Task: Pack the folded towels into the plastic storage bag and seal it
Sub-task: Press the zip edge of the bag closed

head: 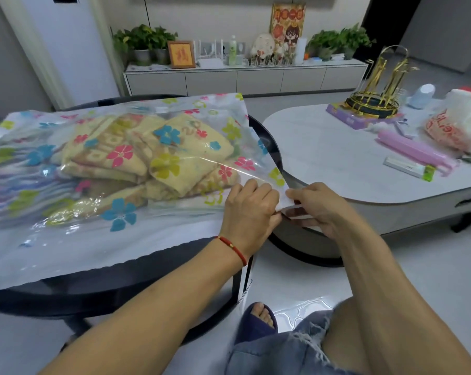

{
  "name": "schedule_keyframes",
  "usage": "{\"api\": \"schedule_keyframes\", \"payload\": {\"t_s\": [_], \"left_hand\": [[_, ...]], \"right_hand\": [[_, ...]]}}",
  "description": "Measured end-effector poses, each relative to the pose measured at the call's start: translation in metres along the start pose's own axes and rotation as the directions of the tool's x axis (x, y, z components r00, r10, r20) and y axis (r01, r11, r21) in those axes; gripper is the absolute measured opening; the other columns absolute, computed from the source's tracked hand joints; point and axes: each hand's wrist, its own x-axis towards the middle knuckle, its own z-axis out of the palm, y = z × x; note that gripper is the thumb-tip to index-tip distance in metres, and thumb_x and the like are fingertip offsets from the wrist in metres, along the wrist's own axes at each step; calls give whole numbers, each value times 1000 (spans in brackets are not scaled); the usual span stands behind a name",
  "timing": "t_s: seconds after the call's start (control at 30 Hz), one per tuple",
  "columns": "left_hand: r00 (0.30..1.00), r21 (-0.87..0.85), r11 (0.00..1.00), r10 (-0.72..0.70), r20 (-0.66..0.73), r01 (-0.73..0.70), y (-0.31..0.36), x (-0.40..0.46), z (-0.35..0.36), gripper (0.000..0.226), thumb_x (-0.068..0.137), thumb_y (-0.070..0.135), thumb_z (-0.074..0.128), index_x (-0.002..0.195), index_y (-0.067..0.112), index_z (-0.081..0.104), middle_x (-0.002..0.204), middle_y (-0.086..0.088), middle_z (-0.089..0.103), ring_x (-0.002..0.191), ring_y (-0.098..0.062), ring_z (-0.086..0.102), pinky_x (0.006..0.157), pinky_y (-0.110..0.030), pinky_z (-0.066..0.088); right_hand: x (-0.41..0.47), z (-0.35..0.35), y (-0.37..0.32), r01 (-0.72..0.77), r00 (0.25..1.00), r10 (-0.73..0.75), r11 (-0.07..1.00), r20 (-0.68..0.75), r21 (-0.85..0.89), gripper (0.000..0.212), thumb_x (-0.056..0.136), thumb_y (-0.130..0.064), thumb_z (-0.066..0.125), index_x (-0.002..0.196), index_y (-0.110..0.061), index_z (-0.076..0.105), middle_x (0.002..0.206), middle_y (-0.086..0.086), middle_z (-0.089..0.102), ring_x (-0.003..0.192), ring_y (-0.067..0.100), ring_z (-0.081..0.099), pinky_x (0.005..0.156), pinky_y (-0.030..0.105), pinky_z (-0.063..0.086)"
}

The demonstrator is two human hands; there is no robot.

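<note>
A clear plastic storage bag [74, 239] printed with coloured flowers lies across a round dark table [136, 269]. Folded yellow patterned towels [136, 155] are inside it, with striped pale ones [17, 180] at the left. My left hand [249, 209], with a red cord at the wrist, pinches the bag's right edge near its corner. My right hand [319, 207] pinches the same edge just to the right, fingertips meeting the left hand's. Part of the edge strip is hidden between my fingers.
A white oval table [334, 158] stands to the right with a gold rack [377, 87], a pink tube [413, 151], a white box and a plastic bag [456, 125]. A low cabinet with plants lines the far wall. My knee and slippered foot [258, 320] are below.
</note>
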Motion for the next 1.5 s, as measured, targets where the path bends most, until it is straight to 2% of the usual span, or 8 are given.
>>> {"api": "schedule_keyframes", "payload": {"t_s": [0.47, 0.57, 0.7, 0.83, 1.0, 1.17, 1.33, 1.5], "left_hand": [[989, 166, 975, 145, 18, -146, -22, -40, -36, 11, 83, 19, 65, 75, 11, 67, 75, -6, 60, 73, -28, 54, 64, -39, 42], [993, 187, 975, 115, 34, -120, -54, -68, -55, 8, 84, 17, 66, 83, 11, 69, 80, -7, 64, 74, -30, 57, 64, -39, 45], [998, 187, 981, 49, 46, -57, -81, -96, -78, 9, 79, 11, 75, 88, 8, 72, 80, -8, 65, 72, -30, 60, 63, -40, 49], [1000, 153, 988, 5, 30, -10, -80, -96, -85, 8, 78, 5, 74, 85, 6, 70, 79, -11, 63, 73, -33, 61, 64, -42, 51], [1000, 120, 993, -16, -10, 17, -74, -88, -87, 5, 88, 10, 66, 90, 7, 70, 78, -11, 59, 70, -33, 58, 62, -44, 48], [999, 89, 996, 3, -32, -1, -90, -97, -96, 5, 86, 12, 67, 85, 8, 69, 81, -9, 60, 73, -31, 57, 64, -43, 46], [999, 179, 984, 2, -53, 7, -139, -146, -125, 4, 88, 11, 67, 90, 10, 70, 86, -7, 63, 79, -32, 59, 70, -44, 47], [995, 225, 973, -35, -94, 56, -183, -190, -162, 8, 90, 8, 67, 97, 9, 70, 91, -8, 64, 86, -32, 61, 74, -41, 46]], "right_hand": [[-18, -4, 25, 144, 974, -154, 987, -168, -66, 40, 92, -25, 65, 95, 14, 67, 79, 7, 60, 79, 23, 54, 94, 63, 55], [-18, -5, 30, 163, 942, -220, 960, -253, -226, 43, 91, -31, 60, 78, 10, 64, 69, 7, 46, 67, 23, 43, 60, 42, 49], [-27, 5, 34, 147, 860, -363, 848, -357, -509, 39, 95, -29, 56, 63, -8, 52, 69, 11, 45, 59, 27, 40, 57, 33, 34], [-55, 47, 24, 59, 614, -691, 522, -381, -851, 48, 99, -41, 54, 123, -2, 68, 140, 18, 54, 129, 41, 46, 108, 56, 35], [-80, 118, 24, 410, 518, -829, 22, 213, -912, 50, 94, -21, 61, 143, -15, 56, 144, 12, 60, 143, 40, 45, 122, 68, 13], [-66, 118, 28, 587, 443, -873, 111, 203, -802, 30, 86, -4, 60, 110, -14, 75, 108, 7, 78, 99, 32, 74, 94, 51, 54], [-58, 104, 45, 543, 438, -893, 172, 102, -822, 51, 74, 17, 78, 116, -12, 78, 122, 10, 77, 112, 34, 73, 104, 62, 50], [-70, 124, 36, 436, 502, -865, 235, 18, -869, 30, 87, 1, 73, 116, -8, 76, 124, 16, 74, 122, 40, 65, 110, 65, 41]]}}
